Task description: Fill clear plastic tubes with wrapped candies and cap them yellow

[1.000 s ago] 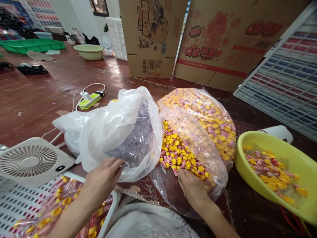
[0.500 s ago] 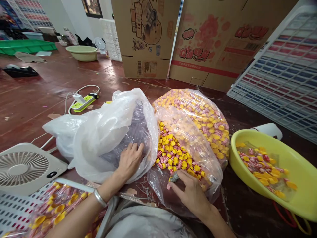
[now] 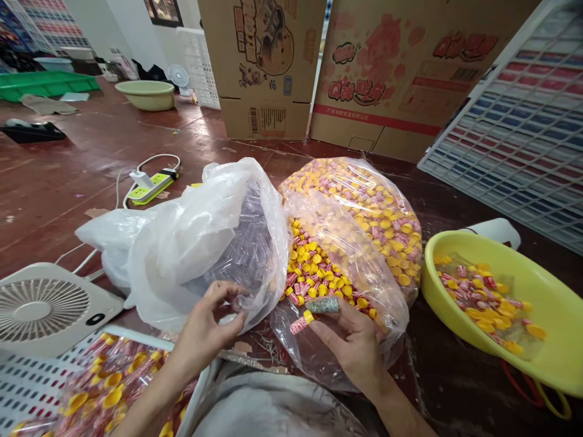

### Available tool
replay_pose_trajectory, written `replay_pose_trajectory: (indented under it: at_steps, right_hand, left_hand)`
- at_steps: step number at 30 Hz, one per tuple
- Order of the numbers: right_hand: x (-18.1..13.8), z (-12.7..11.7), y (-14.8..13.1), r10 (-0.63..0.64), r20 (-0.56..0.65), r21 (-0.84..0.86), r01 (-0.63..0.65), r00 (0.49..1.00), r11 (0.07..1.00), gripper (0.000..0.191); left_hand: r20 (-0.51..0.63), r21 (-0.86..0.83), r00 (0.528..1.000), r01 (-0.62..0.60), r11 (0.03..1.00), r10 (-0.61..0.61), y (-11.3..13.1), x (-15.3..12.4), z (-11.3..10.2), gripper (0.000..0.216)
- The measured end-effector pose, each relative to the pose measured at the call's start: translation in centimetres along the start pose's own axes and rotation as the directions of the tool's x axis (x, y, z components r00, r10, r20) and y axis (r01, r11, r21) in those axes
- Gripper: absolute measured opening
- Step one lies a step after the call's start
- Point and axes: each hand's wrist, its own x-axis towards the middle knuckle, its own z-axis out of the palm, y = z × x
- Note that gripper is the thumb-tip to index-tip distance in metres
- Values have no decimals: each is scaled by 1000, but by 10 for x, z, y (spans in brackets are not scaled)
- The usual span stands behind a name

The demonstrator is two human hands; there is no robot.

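Note:
My left hand is closed in a pinch on a clear plastic tube, seen nearly end-on at the mouth of the white plastic bag. More clear tubes fill that bag. Between the thumb and index finger of my right hand is a small red-and-white bottle with a yellow cap, lying tilted. A speckled grey-green cover wraps the index fingertip. Just beyond it lies an open clear bag full of the same yellow-capped bottles.
A yellow basin with packed pieces stands at right. A white basket of filled tubes is at lower left, beside a white fan. A power strip lies behind the white bag. Cardboard boxes and a lattice crate stand behind.
My left hand has come out of the white bag toward me with a clear tube. My right hand has lifted the small bottle slightly, and it now shows more fully.

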Motion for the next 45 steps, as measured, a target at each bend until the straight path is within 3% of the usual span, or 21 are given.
replay_pose_trajectory:
  at_steps: [3,6,8,11,14,18,21,24,26,27,29,30,31,32,33,35,37,41,45]
  right_hand:
    - [5,13,-16,-131,-7,36,131,991,991,18]
    - [12,22,-25,-260,69,-63,264,963,962,19]
    - [16,24,-29,-314,159,-136,336,936,932,18]
    - [19,21,-32,-334,258,-201,388,907,899,13]
    - [19,17,-33,-371,327,-265,461,869,847,16]
    - [11,20,-21,-463,427,-382,618,777,687,67]
    - [3,29,-5,-508,369,-488,628,778,606,70]
    - [1,35,1,-527,305,-520,602,793,606,65]
    - [4,32,-1,-488,370,-520,611,791,597,69]
    - [5,28,-3,-451,417,-524,614,789,590,75]
    - [9,15,-6,-368,465,-559,589,805,584,90]
    - [11,7,-5,-340,436,-595,551,833,585,92]
    - [13,-2,-3,-327,371,-641,494,869,587,87]
    - [15,-12,0,-325,288,-688,431,901,584,75]
    - [16,-21,4,-327,210,-732,369,922,573,57]
    - [18,-38,14,-321,117,-804,280,940,525,22]
    - [17,-48,22,-290,107,-853,238,951,464,11]
    - [11,-49,33,-191,158,-907,219,969,360,10]
    - [7,-33,40,-80,213,-907,227,974,355,8]
  left_hand:
    - [208,-286,977,107,952,-48,16,-11,10,24]
    - [453,-467,890,285,837,-50,28,-19,24,22]
    - [546,-527,837,383,759,-43,30,-22,31,22]
    - [579,-606,815,461,648,-37,27,-23,35,24]
    - [544,-669,836,485,563,-74,22,-22,38,27]
    - [520,-762,846,521,386,-115,26,-24,52,32]
    - [524,-800,841,541,260,-137,35,-26,64,35]
    - [547,-777,820,572,263,-170,40,-26,70,35]
    - [564,-720,806,587,370,-180,40,-21,68,36]
    - [555,-676,812,566,472,-181,38,-16,65,36]
    - [426,-499,887,394,772,-177,34,0,55,29]
    - [305,-321,940,254,912,-155,32,11,48,25]
    - [170,-63,979,125,990,-113,30,23,41,23]
    - [52,219,997,44,975,-57,28,35,34,24]
    - [-32,454,999,21,891,-8,26,47,28,27]
    - [-95,709,995,58,703,13,23,68,21,35]
    - [-96,773,995,86,628,-17,19,81,21,37]
    - [-66,809,996,92,580,-67,11,86,26,33]
    - [-28,807,994,86,584,-108,3,79,18,31]
